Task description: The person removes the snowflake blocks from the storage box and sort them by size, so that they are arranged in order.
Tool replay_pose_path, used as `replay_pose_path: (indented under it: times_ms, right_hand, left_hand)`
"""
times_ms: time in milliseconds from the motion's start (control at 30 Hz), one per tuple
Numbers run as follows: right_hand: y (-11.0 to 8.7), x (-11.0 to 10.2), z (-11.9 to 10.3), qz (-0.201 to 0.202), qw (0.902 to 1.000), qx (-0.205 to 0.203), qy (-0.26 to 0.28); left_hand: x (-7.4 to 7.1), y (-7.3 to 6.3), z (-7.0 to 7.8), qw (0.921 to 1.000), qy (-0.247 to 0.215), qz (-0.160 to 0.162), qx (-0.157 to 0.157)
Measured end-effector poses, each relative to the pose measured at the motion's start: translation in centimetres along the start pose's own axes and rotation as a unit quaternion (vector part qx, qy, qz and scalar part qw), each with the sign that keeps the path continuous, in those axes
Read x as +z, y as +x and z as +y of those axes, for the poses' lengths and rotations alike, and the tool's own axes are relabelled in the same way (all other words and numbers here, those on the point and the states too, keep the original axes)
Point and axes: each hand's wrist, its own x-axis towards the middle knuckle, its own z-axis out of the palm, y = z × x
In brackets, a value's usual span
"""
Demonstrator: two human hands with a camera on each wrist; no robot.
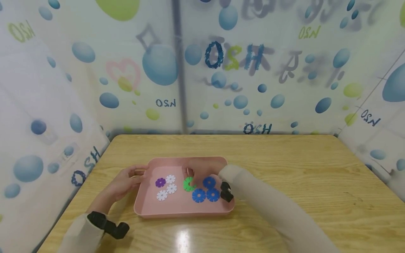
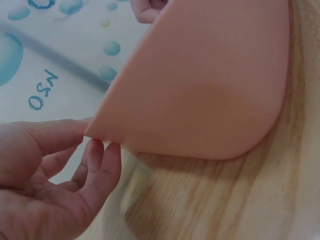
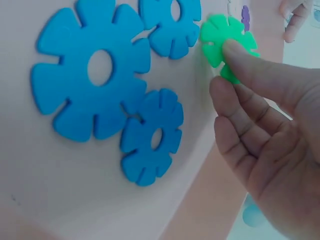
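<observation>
A pink tray (image 1: 148,206) lies on the wooden table, holding flower-shaped notched plastic discs. My right hand (image 1: 202,171) is inside it toward the right. In the right wrist view its thumb and fingers pinch a green notched disc (image 3: 216,42). Close by are three blue notched discs (image 1: 199,195), grouped near the tray's right end. My left hand (image 1: 123,183) holds the tray's left rim, with fingertips on both sides of the edge in the left wrist view. A purple disc (image 1: 160,182) and three white discs (image 1: 162,195) lie together in the left half.
The wooden table (image 1: 300,182) extends to the right of and behind the tray. Patterned curtains (image 1: 209,95) with blue and green dots hang along the back and both sides. Black wrist cameras (image 1: 109,225) sit over light sleeves (image 1: 269,207).
</observation>
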Motion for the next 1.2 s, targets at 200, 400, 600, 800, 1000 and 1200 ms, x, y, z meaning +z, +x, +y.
replay_pose_path:
  times_ms: [200, 400, 600, 800, 1000, 1200]
  right_hand:
    - [-0.4, -0.4, 0.2, 0.023, 0.9990, -0.037, -0.003]
    - [-1.4, -1.6, 0.7, 0.080, 0.9922, -0.090, -0.032]
    - [-3.4, -2.8, 2.3, 0.114, 0.9876, -0.107, -0.011]
    - [-5.9, -3.6, 4.0, 0.146, 0.9837, -0.101, 0.025]
    - [-8.6, -4.2, 6.1, 0.194, 0.9753, -0.096, 0.043]
    - [-11.2, -4.4, 8.6, 0.224, 0.9721, -0.052, 0.043]
  left_hand:
    - [-0.1, 0.0, -0.1, 1.0000, -0.004, -0.001, -0.002]
    - [-0.2, 0.1, 0.2, 1.0000, 0.002, 0.001, 0.005]
    - [-0.3, 0.2, 0.0, 1.0000, -0.003, 0.000, 0.006]
    - [-0.1, 0.2, -0.2, 1.0000, -0.004, -0.003, -0.001]
    - [-0.1, 0.3, -0.4, 1.0000, -0.002, -0.002, -0.003]
    - [-0.2, 0.5, -0.5, 1.0000, -0.003, -0.005, -0.005]
